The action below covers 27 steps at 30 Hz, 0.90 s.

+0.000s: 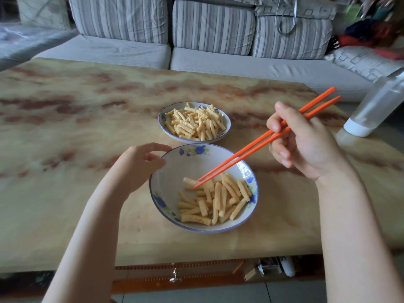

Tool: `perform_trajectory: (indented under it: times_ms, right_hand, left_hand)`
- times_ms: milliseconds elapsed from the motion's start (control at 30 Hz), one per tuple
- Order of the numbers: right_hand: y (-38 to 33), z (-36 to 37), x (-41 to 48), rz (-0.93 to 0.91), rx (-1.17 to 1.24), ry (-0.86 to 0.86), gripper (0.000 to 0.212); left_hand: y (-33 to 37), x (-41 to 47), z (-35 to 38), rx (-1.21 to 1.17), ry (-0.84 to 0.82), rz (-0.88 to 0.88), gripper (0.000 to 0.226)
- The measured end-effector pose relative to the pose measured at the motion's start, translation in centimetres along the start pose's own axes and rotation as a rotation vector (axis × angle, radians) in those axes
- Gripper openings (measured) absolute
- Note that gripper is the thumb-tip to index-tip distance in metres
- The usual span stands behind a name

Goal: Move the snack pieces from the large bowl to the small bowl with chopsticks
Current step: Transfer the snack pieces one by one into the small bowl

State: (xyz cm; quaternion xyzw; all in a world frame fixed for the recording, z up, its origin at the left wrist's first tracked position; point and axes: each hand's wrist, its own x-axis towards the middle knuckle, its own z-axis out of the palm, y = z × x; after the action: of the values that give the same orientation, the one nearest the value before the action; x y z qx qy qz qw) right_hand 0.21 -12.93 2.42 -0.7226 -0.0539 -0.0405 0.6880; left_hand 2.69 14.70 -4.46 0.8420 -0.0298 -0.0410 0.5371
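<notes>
A large white bowl with blue flowers (172, 171) stands near the table's front, holding several yellow ridged snack sticks (218, 200). Behind it a smaller shallow bowl (226, 124) is heaped with the same sticks. My right hand (306, 145) grips a pair of orange chopsticks (258, 145); their tips reach down into the large bowl and touch a snack piece (189, 182) at the pile's left edge. My left hand (140, 165) sits at the large bowl's left rim with fingers curled over the edge.
A marbled tan table (76, 132) carries both bowls. A clear plastic bottle with a white cap (376, 108) lies tilted at the table's right edge. A striped grey sofa (196, 40) runs behind the table. A drawer knob (175, 276) shows below the front edge.
</notes>
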Motion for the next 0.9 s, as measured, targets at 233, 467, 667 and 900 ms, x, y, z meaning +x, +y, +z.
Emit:
perform_trajectory:
  times_ms: [233, 467, 667, 900]
  right_hand:
    - [0.7, 1.5, 1.1, -0.140, 0.263, 0.290, 0.056]
    - [2.5, 4.0, 3.0, -0.188, 0.227, 0.532, 0.040]
    - [3.6, 5.1, 4.5, -0.234, 0.163, 0.553, 0.041]
    - [4.6, 5.3, 5.5, -0.229, 0.124, 0.502, 0.040]
  left_hand:
    - [0.0, 0.1, 0.0, 0.011, 0.010, 0.004, 0.048]
    - [0.1, 0.0, 0.1, 0.003, 0.019, -0.004, 0.050]
    - [0.1, 0.1, 0.1, 0.022, 0.005, 0.004, 0.043]
    - [0.1, 0.2, 0.1, 0.024, 0.008, 0.000, 0.042]
